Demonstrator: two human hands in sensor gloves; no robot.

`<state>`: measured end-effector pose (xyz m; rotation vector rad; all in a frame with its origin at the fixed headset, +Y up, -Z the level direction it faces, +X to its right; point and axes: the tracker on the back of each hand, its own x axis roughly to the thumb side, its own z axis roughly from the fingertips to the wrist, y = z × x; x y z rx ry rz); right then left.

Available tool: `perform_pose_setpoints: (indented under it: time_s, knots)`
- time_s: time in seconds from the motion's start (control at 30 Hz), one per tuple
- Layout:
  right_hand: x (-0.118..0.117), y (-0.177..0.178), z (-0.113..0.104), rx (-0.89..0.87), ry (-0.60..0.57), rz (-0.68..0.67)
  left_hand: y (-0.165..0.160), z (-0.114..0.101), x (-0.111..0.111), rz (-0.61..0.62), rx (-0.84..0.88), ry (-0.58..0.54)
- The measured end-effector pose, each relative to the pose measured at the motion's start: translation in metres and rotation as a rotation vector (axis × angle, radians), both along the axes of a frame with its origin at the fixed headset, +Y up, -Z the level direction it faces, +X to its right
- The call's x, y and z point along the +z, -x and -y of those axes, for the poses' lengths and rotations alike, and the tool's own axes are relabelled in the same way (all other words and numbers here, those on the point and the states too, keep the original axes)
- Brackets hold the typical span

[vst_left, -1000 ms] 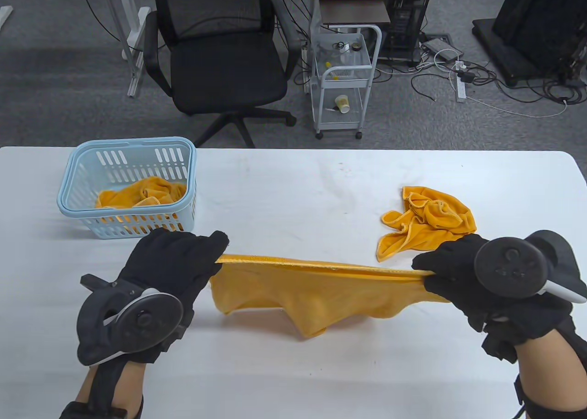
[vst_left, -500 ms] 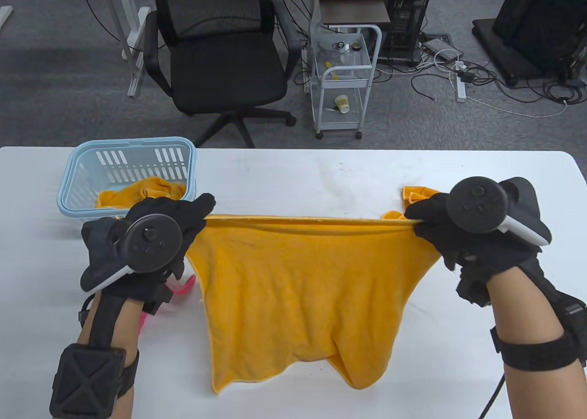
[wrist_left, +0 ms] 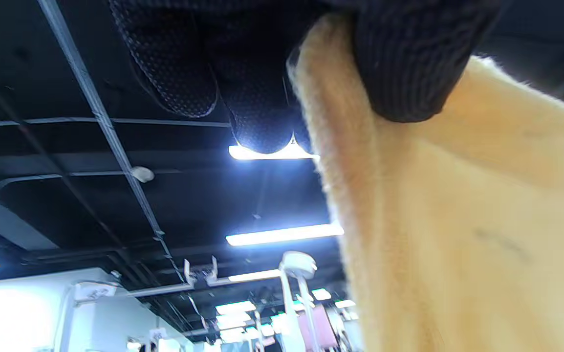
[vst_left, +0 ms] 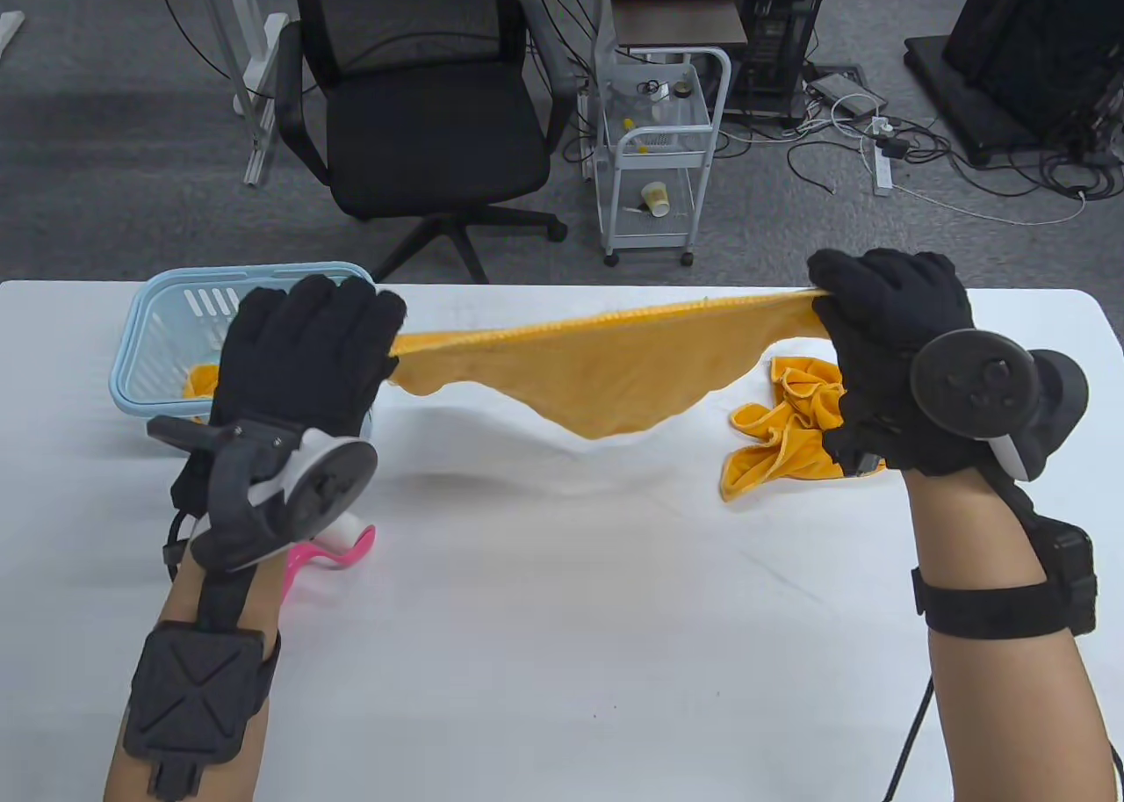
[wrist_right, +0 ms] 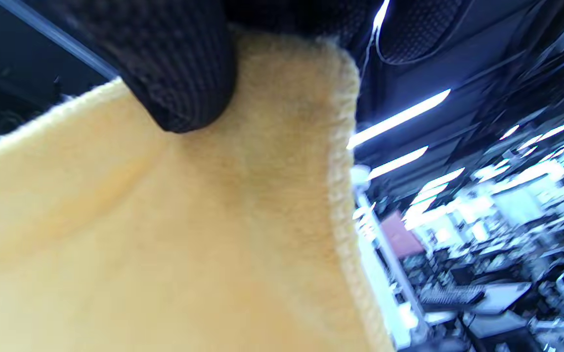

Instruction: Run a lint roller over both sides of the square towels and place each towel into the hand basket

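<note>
Pinching one of three towels [vst_left: 606, 367]: left hand [vst_left: 303, 354], right hand [vst_left: 887, 310].

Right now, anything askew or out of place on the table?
Nothing damaged or spilled. One crumpled towel lies bunched on the table, not flat. Both hands, left hand and right hand, pinch the held towel aloft.

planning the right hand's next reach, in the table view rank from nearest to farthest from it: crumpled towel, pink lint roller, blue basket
1. crumpled towel, on the table just beside the right hand.
2. pink lint roller, across the table under the left wrist.
3. blue basket, far left corner.
</note>
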<state>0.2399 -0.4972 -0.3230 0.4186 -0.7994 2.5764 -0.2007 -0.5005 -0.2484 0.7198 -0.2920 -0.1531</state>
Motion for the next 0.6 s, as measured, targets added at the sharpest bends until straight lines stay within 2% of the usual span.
perform_pose_setpoints:
  time_s: [0.07, 0.13, 0.17, 0.2, 0.27, 0.3, 0.33, 0.37, 0.43, 0.5, 0.6]
  knots:
    - [0.004, 0.002, 0.028, 0.067, 0.037, -0.025, -0.007, 0.037, 0.004, 0.055, -0.057, 0.132]
    - [0.009, 0.006, 0.069, 0.156, 0.116, -0.050, -0.015, 0.082, 0.010, 0.066, -0.143, 0.257]
    - [0.014, 0.010, 0.101, 0.223, 0.195, -0.096, -0.021, 0.111, 0.014, 0.079, -0.199, 0.330]
    - [0.015, 0.011, 0.110, 0.237, 0.214, -0.103, -0.024, 0.126, 0.016, 0.079, -0.225, 0.364]
    - [0.025, 0.021, 0.163, 0.388, 0.359, -0.161, -0.034, 0.176, 0.022, 0.088, -0.321, 0.496]
    - [0.027, 0.023, 0.174, 0.416, 0.379, -0.171, -0.036, 0.190, 0.023, 0.094, -0.344, 0.534]
    - [0.032, 0.027, 0.199, 0.474, 0.423, -0.181, -0.041, 0.211, 0.025, 0.107, -0.376, 0.604]
    - [0.035, 0.029, 0.212, 0.501, 0.453, -0.194, -0.044, 0.226, 0.027, 0.117, -0.408, 0.669]
    - [0.042, 0.034, 0.239, 0.545, 0.537, -0.236, -0.049, 0.246, 0.032, 0.148, -0.423, 0.771]
    - [0.048, 0.036, 0.256, 0.574, 0.618, -0.275, -0.053, 0.258, 0.038, 0.142, -0.472, 0.895]
    - [0.056, 0.036, 0.268, 0.624, 0.736, -0.331, -0.054, 0.264, 0.045, 0.153, -0.489, 0.976]
